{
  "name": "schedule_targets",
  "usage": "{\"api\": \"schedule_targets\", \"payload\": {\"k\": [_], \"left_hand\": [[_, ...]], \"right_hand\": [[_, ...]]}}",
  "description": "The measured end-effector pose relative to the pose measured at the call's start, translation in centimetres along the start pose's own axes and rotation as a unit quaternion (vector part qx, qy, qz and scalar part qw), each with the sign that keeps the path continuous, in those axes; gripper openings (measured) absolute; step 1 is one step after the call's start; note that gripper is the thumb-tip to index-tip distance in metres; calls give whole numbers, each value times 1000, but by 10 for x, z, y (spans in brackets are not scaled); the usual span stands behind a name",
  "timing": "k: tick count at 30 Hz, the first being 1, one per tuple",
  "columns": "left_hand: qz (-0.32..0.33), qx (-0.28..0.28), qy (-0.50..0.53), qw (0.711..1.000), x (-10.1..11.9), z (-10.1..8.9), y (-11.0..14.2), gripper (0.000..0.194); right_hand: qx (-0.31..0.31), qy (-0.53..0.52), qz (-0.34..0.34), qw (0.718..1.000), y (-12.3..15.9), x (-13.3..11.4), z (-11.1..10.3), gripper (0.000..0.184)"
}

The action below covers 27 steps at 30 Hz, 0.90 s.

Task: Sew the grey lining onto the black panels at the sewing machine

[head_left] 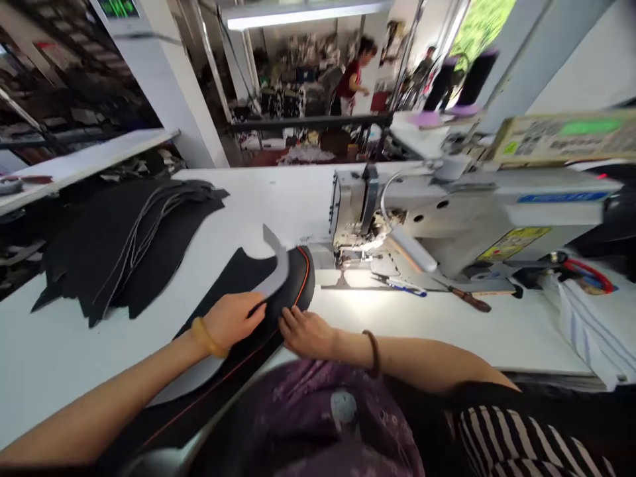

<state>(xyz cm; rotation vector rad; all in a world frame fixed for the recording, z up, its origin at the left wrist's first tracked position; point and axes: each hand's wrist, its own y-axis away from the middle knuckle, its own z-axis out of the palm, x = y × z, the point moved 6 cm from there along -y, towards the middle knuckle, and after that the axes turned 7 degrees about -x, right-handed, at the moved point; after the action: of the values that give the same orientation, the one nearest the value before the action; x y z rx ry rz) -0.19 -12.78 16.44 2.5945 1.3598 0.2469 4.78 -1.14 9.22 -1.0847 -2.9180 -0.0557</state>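
A black fabric panel [293, 271] with an orange line along its curved edge lies on the white table, its lower part hanging toward my lap. On top of it rests a curved grey strip [279, 265], one end standing up. My left hand [236, 322], with a yellow bangle at the wrist, is closed over the strip, thumb against the fingers. Close beside it, my right hand [308, 332] pinches the panel's edge near the orange line. The sewing machine [358, 218] stands just right of the panel, its needle area lit and apart from the fabric.
Black cut pieces [124, 245] are stacked at the left, with grey edges showing. Tweezers [400, 285] and a wooden-handled tool [470, 298] lie by the machine bed. A white striped cloth [581, 324] hangs at the right. Another person [350, 79] stands in the background.
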Motion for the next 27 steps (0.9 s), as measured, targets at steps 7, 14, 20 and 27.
{"api": "schedule_targets", "payload": {"k": [7, 14, 20, 27], "left_hand": [[189, 21, 77, 979, 40, 19, -18, 28], [220, -58, 80, 970, 54, 36, -57, 48], [155, -69, 8, 985, 59, 52, -91, 51], [103, -59, 71, 990, 49, 43, -108, 51]], "right_hand": [[61, -86, 9, 994, 11, 48, 0, 35], [-5, -68, -10, 998, 22, 18, 9, 33], [16, -73, -11, 997, 31, 9, 5, 39], [38, -96, 36, 994, 30, 51, 8, 34]]}}
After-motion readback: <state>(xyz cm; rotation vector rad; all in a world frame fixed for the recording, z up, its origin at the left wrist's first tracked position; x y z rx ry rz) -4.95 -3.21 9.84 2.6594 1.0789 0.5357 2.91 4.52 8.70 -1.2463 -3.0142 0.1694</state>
